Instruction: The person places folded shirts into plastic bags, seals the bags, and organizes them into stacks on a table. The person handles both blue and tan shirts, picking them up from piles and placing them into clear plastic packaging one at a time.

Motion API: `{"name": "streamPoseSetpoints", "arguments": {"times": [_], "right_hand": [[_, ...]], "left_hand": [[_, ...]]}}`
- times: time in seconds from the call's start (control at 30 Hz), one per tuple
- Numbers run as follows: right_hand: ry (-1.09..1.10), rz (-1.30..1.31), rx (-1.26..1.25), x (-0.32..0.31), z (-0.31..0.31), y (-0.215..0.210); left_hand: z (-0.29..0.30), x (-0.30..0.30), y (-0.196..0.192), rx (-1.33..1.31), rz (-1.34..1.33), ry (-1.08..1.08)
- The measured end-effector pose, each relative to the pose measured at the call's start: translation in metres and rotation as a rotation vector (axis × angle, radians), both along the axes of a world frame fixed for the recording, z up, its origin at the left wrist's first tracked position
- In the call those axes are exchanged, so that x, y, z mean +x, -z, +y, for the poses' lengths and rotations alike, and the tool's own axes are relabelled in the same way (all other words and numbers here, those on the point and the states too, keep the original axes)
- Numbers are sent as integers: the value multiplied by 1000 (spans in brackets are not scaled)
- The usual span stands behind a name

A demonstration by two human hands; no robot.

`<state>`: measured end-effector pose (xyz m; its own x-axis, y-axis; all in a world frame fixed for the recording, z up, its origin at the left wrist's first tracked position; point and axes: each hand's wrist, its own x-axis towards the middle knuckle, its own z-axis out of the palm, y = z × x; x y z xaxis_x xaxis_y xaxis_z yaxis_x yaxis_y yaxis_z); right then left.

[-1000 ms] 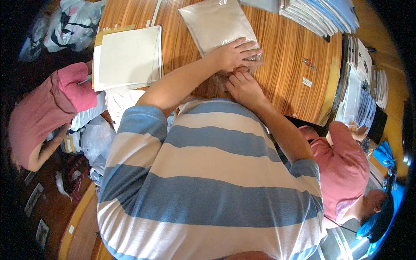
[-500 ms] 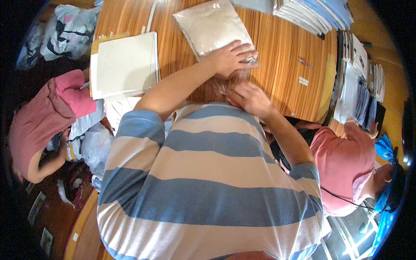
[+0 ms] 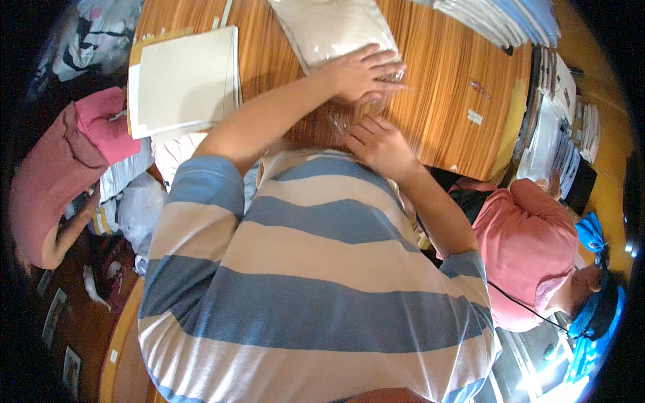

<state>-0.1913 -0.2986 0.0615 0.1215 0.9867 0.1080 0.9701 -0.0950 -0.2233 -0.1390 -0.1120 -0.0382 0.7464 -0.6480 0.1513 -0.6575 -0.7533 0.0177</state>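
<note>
A pale beige folded cloth item in a clear plastic bag point(image 3: 339, 28) lies on the wood-grain table in front of me. My left hand point(image 3: 359, 74) rests flat across the bag's near end, its fingers spread toward the right. Just nearer to my body, my right hand point(image 3: 381, 144) is closed, with curled fingers at the loose clear flap point(image 3: 346, 115) of the bag. The flap looks crinkled and shiny between the two hands. Part of it is hidden behind my fingers.
On the left of the table point(image 3: 437, 101) lies a stack of pale board sheets point(image 3: 185, 84). Folded, bagged garments point(image 3: 490, 20) are piled at the far right. Co-workers in pink tops sit close on the left point(image 3: 60, 174) and right point(image 3: 524, 248).
The view has shifted, so the table and bag sit higher in it. My left fingers have spread wider on the bag. My right hand stays at the flap.
</note>
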Motion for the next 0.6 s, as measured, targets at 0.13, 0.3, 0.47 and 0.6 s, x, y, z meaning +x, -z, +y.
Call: {"name": "streamPoseSetpoints", "arguments": {"times": [0.13,0.3,0.47,0.6], "right_hand": [[-125,-16,31,7,-14,2],[93,106,-37,50,-41,-7],[243,127,-77,93,-75,13],[290,188,-14,93,-90,41]], "left_hand": [[2,1,-6,-11,-29,60],[2,-11,-12,-181,-17,72],[13,-75,-37,-297,54,-153],[20,-148,-44,-328,292,-276]]}}
